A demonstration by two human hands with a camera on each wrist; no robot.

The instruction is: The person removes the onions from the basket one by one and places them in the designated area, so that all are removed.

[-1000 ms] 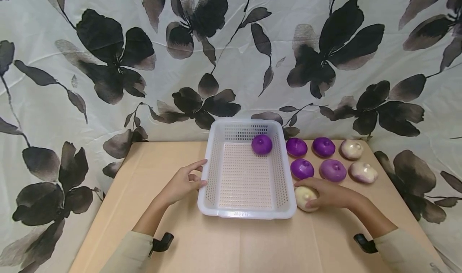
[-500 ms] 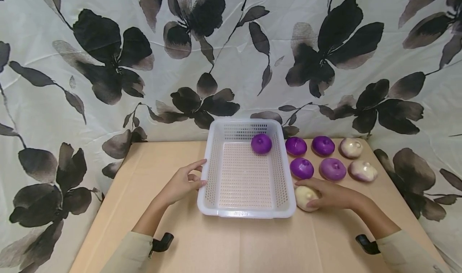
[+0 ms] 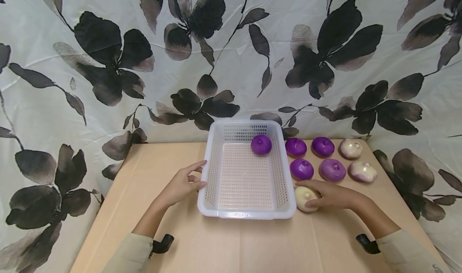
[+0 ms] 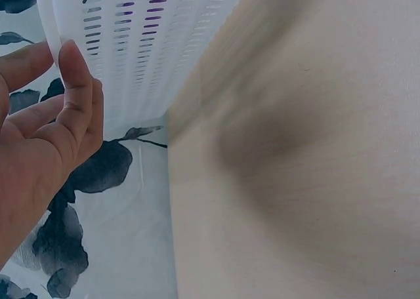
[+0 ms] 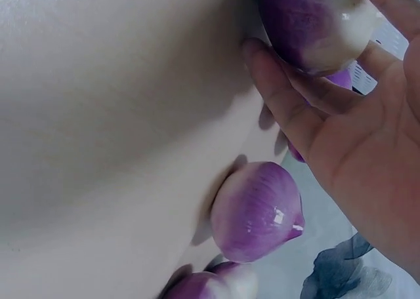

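A white plastic basket (image 3: 249, 214) with slotted walls stands on the table, one purple onion (image 3: 261, 144) lying in its far right corner. My left hand (image 3: 181, 186) pinches the basket's left rim; in the left wrist view the thumb (image 4: 76, 66) lies against the rim's outer side. Beside the basket's near right side, my right hand (image 3: 330, 196) grips a pale onion (image 3: 303, 196) low at the table. Seen from the right wrist, this onion (image 5: 315, 23) is purple on one side and whitish on the other, with fingers curled around it.
Behind the right hand, several more onions stand in two rows: purple ones (image 3: 301, 168) nearest the basket, a lighter purple one (image 3: 332, 170), and whitish ones (image 3: 362, 171) at the right. A floral cloth (image 3: 231, 64) hangs behind the wooden table (image 3: 267, 249).
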